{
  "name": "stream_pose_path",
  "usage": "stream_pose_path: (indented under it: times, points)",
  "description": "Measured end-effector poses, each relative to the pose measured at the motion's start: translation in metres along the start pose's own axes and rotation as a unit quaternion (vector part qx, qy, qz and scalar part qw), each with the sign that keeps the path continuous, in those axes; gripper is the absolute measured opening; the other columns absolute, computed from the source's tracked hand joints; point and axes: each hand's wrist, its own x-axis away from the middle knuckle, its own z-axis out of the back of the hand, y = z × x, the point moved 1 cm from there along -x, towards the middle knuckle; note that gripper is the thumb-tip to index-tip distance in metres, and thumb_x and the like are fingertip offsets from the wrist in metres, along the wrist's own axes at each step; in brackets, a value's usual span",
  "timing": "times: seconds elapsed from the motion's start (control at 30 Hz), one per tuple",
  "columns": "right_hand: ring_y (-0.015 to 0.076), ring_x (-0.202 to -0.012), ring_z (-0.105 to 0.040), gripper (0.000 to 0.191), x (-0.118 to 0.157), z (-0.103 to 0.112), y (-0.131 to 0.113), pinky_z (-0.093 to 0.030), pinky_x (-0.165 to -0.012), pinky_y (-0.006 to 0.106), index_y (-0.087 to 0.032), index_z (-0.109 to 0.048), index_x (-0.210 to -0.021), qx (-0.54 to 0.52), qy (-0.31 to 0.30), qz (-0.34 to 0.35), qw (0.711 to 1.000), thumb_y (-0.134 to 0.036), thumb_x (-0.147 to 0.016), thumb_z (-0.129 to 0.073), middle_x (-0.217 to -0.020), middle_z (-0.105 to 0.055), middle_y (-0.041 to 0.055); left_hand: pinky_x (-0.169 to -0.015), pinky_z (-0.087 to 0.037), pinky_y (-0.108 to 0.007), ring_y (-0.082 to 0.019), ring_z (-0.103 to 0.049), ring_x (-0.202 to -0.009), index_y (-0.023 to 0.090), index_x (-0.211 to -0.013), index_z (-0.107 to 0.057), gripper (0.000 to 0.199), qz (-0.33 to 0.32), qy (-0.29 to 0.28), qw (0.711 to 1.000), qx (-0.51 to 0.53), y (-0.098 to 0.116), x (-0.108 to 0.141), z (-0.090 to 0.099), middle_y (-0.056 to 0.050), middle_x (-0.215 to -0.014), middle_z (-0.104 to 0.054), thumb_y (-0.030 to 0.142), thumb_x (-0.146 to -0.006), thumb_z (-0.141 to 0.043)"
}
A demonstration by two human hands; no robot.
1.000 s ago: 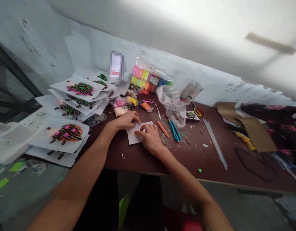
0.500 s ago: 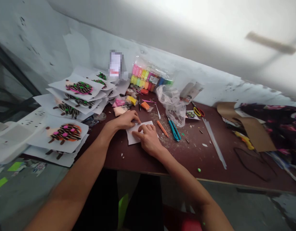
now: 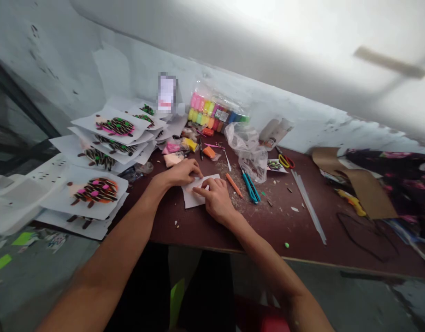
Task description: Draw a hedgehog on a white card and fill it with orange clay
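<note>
Left hand [image 3: 182, 173] and right hand [image 3: 215, 199] rest close together, fingertips pressing a thin, light white paper sheet [image 3: 191, 197], flimsy and easiest lifted by its free edge, left of the teal-handled scissors [image 3: 250, 188].

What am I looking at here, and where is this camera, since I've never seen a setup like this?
No machine is involved: these are a person's two bare hands, filmed by a camera worn on their head, looking forward and down. The right hand lies on a small white paper sheet, and the left hand has its fingertips at the sheet's far edge. Beneath is a dark maroon table. To the left lie stacked white sheets with bright, spiky oval pictures. Behind the hands sits a clear plastic bag of rainbow-coloured modelling clay blocks. Nearby lie a thin orange stick and yellow-and-red-handled scissors.
</note>
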Motion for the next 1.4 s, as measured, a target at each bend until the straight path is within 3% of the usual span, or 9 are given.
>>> stream_pose_path:
  times: [0.23,0.47,0.8,1.13,1.4]
  points:
    - [0.0236,-0.099,-0.047,0.037,-0.0008,0.0,-0.0037,-0.03,-0.094,0.04,-0.031,-0.072,-0.122,0.039,-0.013,0.006,0.999,-0.014,-0.099,-0.049,-0.111,-0.062,0.0078,-0.101,-0.041,-0.034,-0.023,-0.057,-0.11,0.024,-0.107,-0.079,0.038,-0.002,0.0,1.0,0.004,0.0017,0.001,0.0006,-0.007,-0.12,-0.061,0.014,-0.079,-0.056]
    - [0.0227,-0.1,-0.048,0.041,0.0011,0.001,-0.0005,-0.03,-0.093,0.039,-0.032,-0.072,-0.123,0.013,0.007,-0.011,1.0,-0.01,-0.097,-0.049,-0.11,-0.063,0.0076,-0.101,-0.041,-0.035,-0.023,-0.057,-0.11,0.024,-0.106,-0.079,0.035,-0.015,0.001,1.0,0.006,-0.0001,0.0004,0.0003,-0.006,-0.118,-0.062,0.016,-0.08,-0.058]
    - [0.0227,-0.099,-0.047,0.037,0.0001,-0.0007,-0.0043,-0.029,-0.095,0.039,-0.032,-0.074,-0.121,0.023,-0.016,0.012,1.0,-0.013,-0.097,-0.052,-0.11,-0.062,0.0073,-0.102,-0.041,-0.035,-0.023,-0.056,-0.111,0.025,-0.108,-0.078,0.039,0.005,-0.002,1.0,0.004,0.0044,0.0022,0.0015,-0.007,-0.121,-0.061,0.013,-0.079,-0.055]
    - [0.0215,-0.098,-0.049,0.044,0.0009,-0.0013,0.0036,-0.032,-0.091,0.037,-0.032,-0.074,-0.122,-0.031,0.034,-0.026,0.999,-0.007,-0.095,-0.05,-0.107,-0.064,0.0073,-0.101,-0.043,-0.035,-0.023,-0.058,-0.11,0.025,-0.107,-0.079,0.034,-0.015,0.0,1.0,0.004,-0.0007,0.0003,0.0,-0.007,-0.12,-0.062,0.017,-0.081,-0.058]
    - [0.0227,-0.1,-0.048,0.038,-0.0003,-0.0002,-0.002,-0.03,-0.095,0.039,-0.034,-0.074,-0.12,0.017,-0.016,-0.008,1.0,-0.013,-0.097,-0.052,-0.112,-0.063,0.0073,-0.102,-0.042,-0.034,-0.022,-0.057,-0.111,0.025,-0.109,-0.078,0.037,-0.013,-0.002,1.0,0.0,-0.0019,-0.0005,-0.0004,-0.007,-0.12,-0.062,0.015,-0.08,-0.058]
